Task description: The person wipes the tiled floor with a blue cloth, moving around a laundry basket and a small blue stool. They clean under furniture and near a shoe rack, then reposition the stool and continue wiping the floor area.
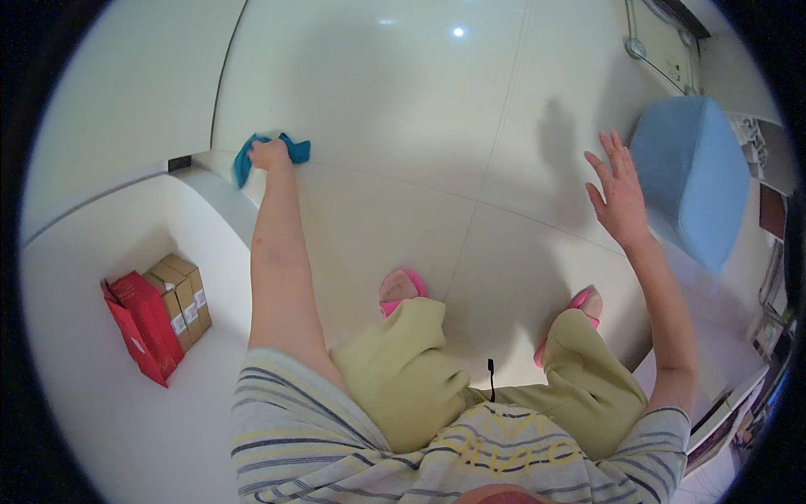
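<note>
My left hand [269, 154] is closed around a teal cloth [298, 150], whose ends stick out on both sides of the fist. The cloth is at the far end of the white shelf unit's edge [220, 195], by the tiled floor; whether it presses on the edge or the floor, I cannot tell. With spread fingers and nothing in it, my right hand [617, 189] hovers just left of a light blue padded stool [686, 176]. Any contact between that hand and the stool is unclear.
Inside the white compartment at left stand a red paper bag [145, 321] and several brown cardboard boxes [182, 296] bearing labels. Pink slippers [403, 290] are on my feet. Pale floor tiles [403, 208] spread ahead. Cables [661, 72] run at the upper right.
</note>
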### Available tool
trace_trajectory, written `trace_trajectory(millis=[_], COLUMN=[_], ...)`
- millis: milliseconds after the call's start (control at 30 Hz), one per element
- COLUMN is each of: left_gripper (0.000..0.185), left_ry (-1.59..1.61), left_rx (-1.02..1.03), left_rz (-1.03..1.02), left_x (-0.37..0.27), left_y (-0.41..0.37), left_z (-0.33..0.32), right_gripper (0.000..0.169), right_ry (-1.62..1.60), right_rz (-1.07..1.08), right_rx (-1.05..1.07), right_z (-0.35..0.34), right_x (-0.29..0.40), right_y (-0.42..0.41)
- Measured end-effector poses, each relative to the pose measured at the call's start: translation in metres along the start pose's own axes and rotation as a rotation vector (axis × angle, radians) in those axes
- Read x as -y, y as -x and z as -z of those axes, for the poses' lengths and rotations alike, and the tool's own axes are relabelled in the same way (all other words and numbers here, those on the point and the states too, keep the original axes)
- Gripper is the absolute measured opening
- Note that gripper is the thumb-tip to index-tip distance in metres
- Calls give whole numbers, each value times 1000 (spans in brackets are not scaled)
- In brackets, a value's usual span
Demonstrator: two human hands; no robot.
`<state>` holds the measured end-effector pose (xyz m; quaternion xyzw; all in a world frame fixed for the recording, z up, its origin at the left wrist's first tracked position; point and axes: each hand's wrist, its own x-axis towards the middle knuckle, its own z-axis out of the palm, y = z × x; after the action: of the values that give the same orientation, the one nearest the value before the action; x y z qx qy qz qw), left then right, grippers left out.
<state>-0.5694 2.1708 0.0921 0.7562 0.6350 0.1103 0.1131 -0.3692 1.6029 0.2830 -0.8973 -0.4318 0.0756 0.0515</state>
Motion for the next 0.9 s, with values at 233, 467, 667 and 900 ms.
trace_trajectory(millis=[233, 467, 667, 900], left_gripper=[45, 45, 45, 51], left_ry=[511, 442, 645, 326], left_rx=[290, 181, 1434, 1200], left_rz=[-895, -1246, -886, -999], left_x=[-142, -171, -299, -406], left_y=[113, 211, 316, 457], left_z=[-34, 12, 73, 68], right_gripper=[46, 42, 74, 73], right_ry=[-26, 350, -575, -1064], right_rz=[15, -375, -1522, -1307], right_rx=[-61, -605, -289, -425], right_z=[16, 73, 67, -12], right_x=[4, -126, -289, -267], right_y=[-9, 34, 165, 177])
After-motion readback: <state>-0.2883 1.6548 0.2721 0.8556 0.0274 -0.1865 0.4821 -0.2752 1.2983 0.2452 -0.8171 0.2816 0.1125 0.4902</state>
